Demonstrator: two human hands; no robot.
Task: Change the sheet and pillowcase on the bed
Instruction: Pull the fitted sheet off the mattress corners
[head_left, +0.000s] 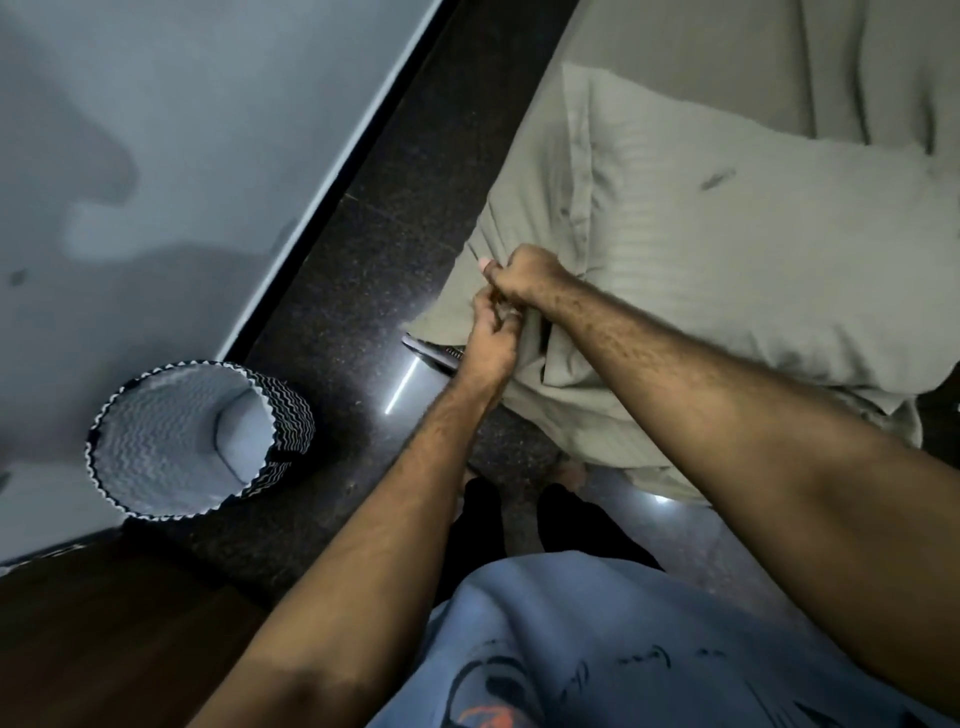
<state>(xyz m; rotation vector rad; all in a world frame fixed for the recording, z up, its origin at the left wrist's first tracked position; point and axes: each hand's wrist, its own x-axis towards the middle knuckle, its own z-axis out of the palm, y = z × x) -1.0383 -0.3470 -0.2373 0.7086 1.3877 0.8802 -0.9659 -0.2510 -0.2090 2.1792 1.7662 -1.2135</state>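
A pillow in a grey-green striped pillowcase (727, 249) lies at the corner of the bed, on a sheet (701, 41) of the same colour. The pillowcase's open end hangs toward me over the bed corner. My right hand (524, 275) grips a fold of that open end with curled fingers. Just below it, my left hand (488, 338) pinches the same fabric edge. Both hands are close together at the pillow's near left corner.
A zigzag-patterned round basket (197, 441) stands on the dark speckled floor (374, 244) to the left. A pale wall (182, 130) runs along the left. A dark striped item (431, 353) peeks out under the pillow's corner. My feet stand near the bed corner.
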